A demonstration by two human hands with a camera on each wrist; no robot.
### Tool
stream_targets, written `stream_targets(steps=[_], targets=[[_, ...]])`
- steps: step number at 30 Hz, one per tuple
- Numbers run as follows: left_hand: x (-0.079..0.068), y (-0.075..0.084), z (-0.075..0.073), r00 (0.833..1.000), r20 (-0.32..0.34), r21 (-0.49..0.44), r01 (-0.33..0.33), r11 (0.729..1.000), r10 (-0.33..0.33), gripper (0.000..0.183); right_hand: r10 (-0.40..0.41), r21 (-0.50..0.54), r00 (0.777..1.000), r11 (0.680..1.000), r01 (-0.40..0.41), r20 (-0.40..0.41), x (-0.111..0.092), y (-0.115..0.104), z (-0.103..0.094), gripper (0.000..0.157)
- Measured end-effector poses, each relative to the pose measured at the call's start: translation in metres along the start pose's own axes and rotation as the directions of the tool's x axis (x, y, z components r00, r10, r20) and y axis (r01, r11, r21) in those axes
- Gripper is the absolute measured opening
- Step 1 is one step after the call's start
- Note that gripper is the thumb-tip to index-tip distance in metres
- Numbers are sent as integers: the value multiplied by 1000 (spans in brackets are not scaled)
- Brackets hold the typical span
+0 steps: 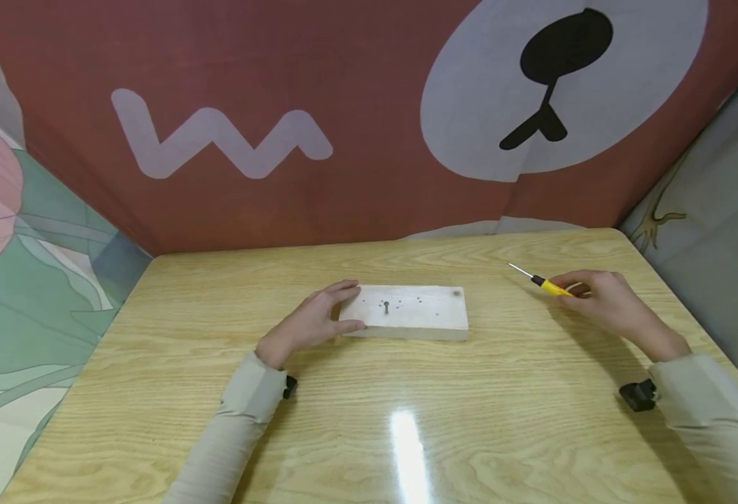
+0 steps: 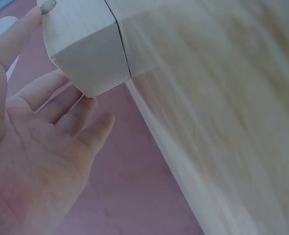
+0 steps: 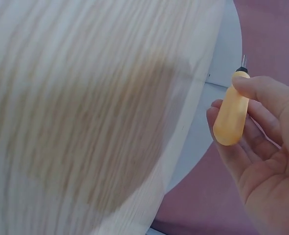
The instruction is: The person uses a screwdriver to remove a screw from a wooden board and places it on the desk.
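A pale wooden block [image 1: 419, 308] with several small holes lies flat on the table. A screw [image 1: 386, 306] stands upright from its top, left of the middle. My left hand [image 1: 309, 318] grips the block's left end, thumb along the near side and fingers at the far side. In the left wrist view the fingertips meet the end of the block [image 2: 90, 61]. Off to the right, above the table, my right hand [image 1: 615, 304] holds a screwdriver [image 1: 554, 288] by its yellow handle, its metal shaft pointing left and away. In the right wrist view the thumb presses the handle [image 3: 231, 115] near its black collar.
The wood-grain table [image 1: 318, 434] reaches back to a reddish-brown wall cloth [image 1: 369, 196] with a cartoon face. Patterned cloth hangs on the left [image 1: 29, 280] and grey cloth [image 1: 715, 231] on the right. A small black device [image 1: 638, 395] sits at the right wrist.
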State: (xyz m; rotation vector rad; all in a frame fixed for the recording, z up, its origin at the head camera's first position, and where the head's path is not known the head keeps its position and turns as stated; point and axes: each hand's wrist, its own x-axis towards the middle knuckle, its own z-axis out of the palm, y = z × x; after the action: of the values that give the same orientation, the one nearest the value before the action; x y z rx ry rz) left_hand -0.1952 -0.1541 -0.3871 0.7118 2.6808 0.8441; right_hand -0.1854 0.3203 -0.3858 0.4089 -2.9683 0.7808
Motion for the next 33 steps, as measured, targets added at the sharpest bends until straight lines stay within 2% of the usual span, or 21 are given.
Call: stream_targets(steps=[14,22,28,33], targets=[[-3,-4,-2,999,8,-12,-49,999,49,71,-68,35,987,997,74,-144,3,-17,4,26],[-3,-4,-1,999,5,2,-44,999,44,71,-75,117,979,988,98,-191,3,-38,6,24],[-3,-2,-2,999,6,4,-42,999,42,70,-122,124,965,980,154,-234,6,-48,8,24],[-3,-3,-2,999,7,-4,-40,999,40,70,-127,126,958,978,164,-259,8,-55,9,23]])
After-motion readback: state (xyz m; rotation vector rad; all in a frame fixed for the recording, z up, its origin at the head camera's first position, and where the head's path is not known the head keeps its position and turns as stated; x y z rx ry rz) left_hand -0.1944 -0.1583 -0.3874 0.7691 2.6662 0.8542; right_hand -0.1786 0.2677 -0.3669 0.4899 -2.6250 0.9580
